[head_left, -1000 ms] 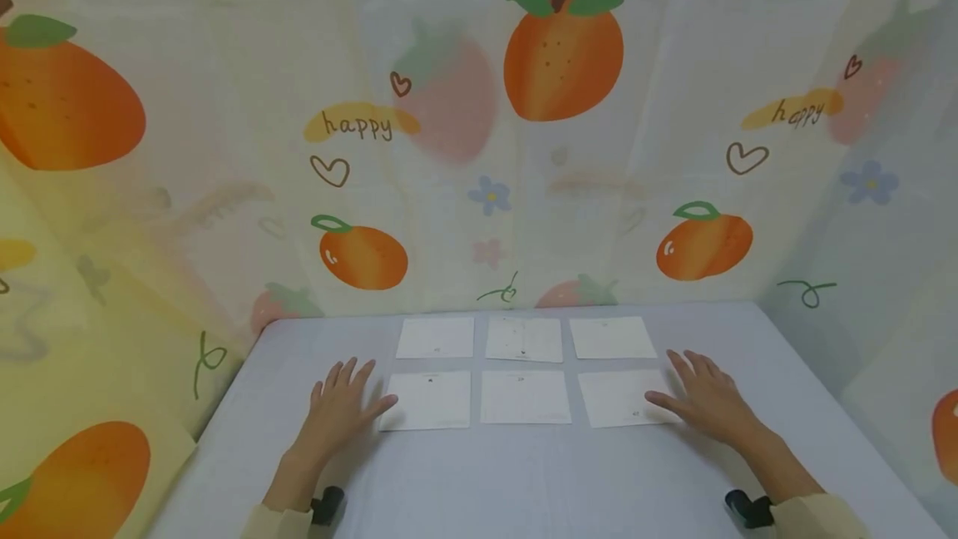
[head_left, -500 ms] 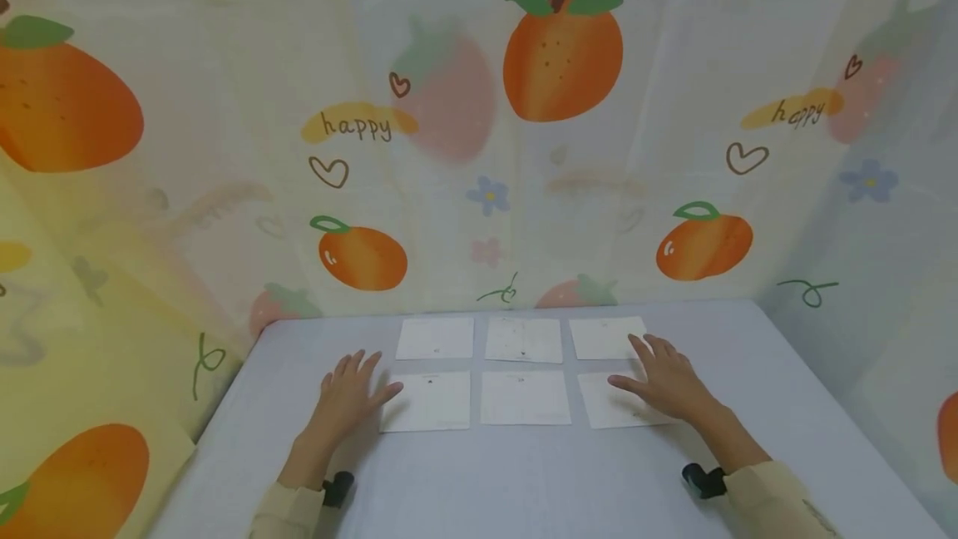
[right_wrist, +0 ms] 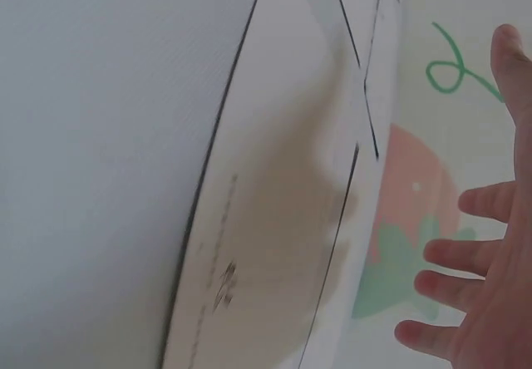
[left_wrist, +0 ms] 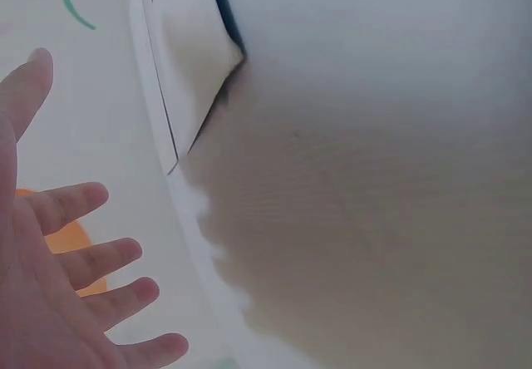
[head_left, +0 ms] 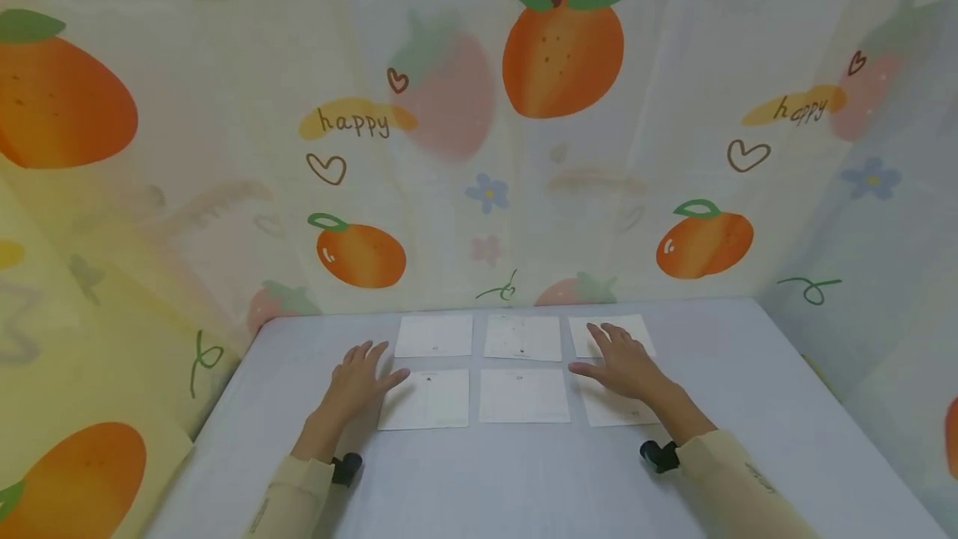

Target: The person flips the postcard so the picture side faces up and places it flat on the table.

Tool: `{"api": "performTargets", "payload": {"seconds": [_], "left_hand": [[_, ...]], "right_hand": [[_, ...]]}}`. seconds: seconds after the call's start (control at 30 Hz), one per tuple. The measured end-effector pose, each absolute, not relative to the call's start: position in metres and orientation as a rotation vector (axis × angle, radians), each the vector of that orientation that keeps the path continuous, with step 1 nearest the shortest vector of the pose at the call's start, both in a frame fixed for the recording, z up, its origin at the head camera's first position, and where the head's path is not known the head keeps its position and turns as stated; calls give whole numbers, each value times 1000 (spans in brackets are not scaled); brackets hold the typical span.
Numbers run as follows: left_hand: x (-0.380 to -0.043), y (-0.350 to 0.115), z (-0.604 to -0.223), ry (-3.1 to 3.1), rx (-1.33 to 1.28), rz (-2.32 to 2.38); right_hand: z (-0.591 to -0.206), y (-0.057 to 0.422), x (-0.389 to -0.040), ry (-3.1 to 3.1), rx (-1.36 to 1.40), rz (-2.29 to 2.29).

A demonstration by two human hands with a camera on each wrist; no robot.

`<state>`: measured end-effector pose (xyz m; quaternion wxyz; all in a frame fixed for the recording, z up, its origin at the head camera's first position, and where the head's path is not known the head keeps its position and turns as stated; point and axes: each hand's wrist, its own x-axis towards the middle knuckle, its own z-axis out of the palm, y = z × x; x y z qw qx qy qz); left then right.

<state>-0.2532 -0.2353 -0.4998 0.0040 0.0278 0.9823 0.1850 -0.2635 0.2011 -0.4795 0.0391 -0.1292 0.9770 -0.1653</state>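
Several white paper cards lie flat on the table in two rows of three. My left hand [head_left: 358,383] hovers by the left edge of the near left card [head_left: 430,406], its fingers spread and holding nothing. Over the right-hand cards hangs my right hand [head_left: 623,363], also with fingers spread; it partly hides the near right card [head_left: 617,414] and the far right card [head_left: 629,327]. In the right wrist view a shadow falls on a card [right_wrist: 274,136] with small blurred print. Between the hands lie the near middle card [head_left: 524,402] and the far middle card [head_left: 522,335].
The far left card [head_left: 434,335] lies behind the near left one. A pale cloth covers the table [head_left: 494,481]. Behind it hangs a fruit-print curtain [head_left: 449,215], which also runs along both sides. Black wrist cameras [head_left: 347,469] sit at both cuffs.
My right hand has moved left, from beside the right-hand cards to over them. The left hand has shifted slightly right and forward. The cards lie as before.
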Motion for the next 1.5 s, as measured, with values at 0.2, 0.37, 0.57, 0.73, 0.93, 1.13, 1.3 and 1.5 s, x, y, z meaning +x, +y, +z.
{"api": "performTargets", "payload": {"seconds": [0.2,0.37,0.57,0.73,0.93,1.13,1.3,1.5], "left_hand": [[-258,-234,-497,3075,87,592],[-264,-229,-494,3034,82,667],[-269,-224,-492,3069,122,583],[-273,-224,-493,3065,121,579],[-281,-224,-497,3039,69,600],[-287,-220,-496,3013,43,649],[-289,-218,-491,2990,44,708],[-294,-217,-490,2960,52,775]], "right_hand": [[-480,181,-278,2959,-414,-510],[-476,165,-289,2944,-448,-526],[-474,151,-297,2898,-470,-544],[-472,138,-301,2872,-481,-582],[-473,121,-311,2843,-500,-606],[-473,104,-320,2812,-526,-620],[-468,91,-322,2787,-544,-638],[-462,78,-324,2766,-552,-665]]}}
